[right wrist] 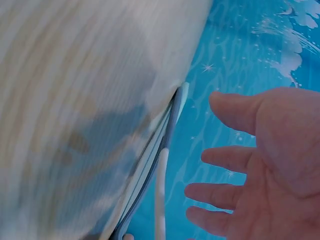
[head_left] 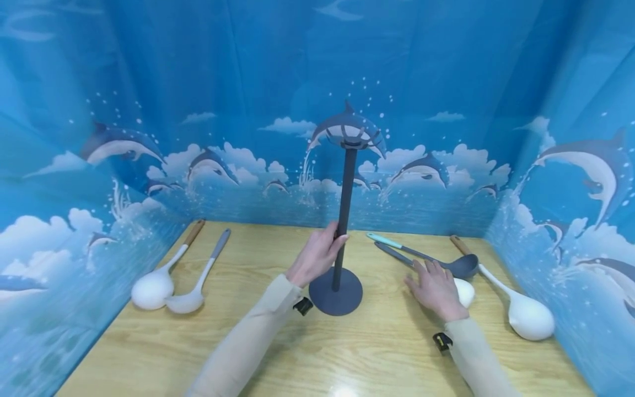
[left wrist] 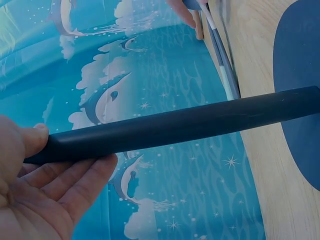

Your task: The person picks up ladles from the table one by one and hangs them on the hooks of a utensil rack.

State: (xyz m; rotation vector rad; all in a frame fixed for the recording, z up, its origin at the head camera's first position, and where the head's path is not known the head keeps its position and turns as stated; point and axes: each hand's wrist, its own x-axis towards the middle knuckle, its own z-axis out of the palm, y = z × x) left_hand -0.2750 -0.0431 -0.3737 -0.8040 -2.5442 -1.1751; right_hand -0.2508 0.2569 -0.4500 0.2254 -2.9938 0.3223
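A dark utensil stand (head_left: pixel 348 187) with a round base (head_left: pixel 336 303) and a ring of hooks on top stands tilted slightly on the table. My left hand (head_left: pixel 316 256) grips its pole, thumb on one side and fingers on the other; the left wrist view shows the pole (left wrist: pixel 170 129) between them. Over the ladles at the right is my right hand (head_left: pixel 435 289), fingers spread and nothing held. It partly hides a grey-handled ladle with a white bowl (head_left: pixel 465 292). Just beyond lies a dark ladle (head_left: pixel 465 266) with a turquoise handle (head_left: pixel 384 241).
Farther right lies a white ladle (head_left: pixel 531 317) with a wooden handle. At the left are another wooden-handled white ladle (head_left: pixel 152 288) and a grey-handled one (head_left: pixel 186 301). A blue dolphin-print curtain (head_left: pixel 278 66) borders the wooden table (head_left: pixel 367 353) at back and sides.
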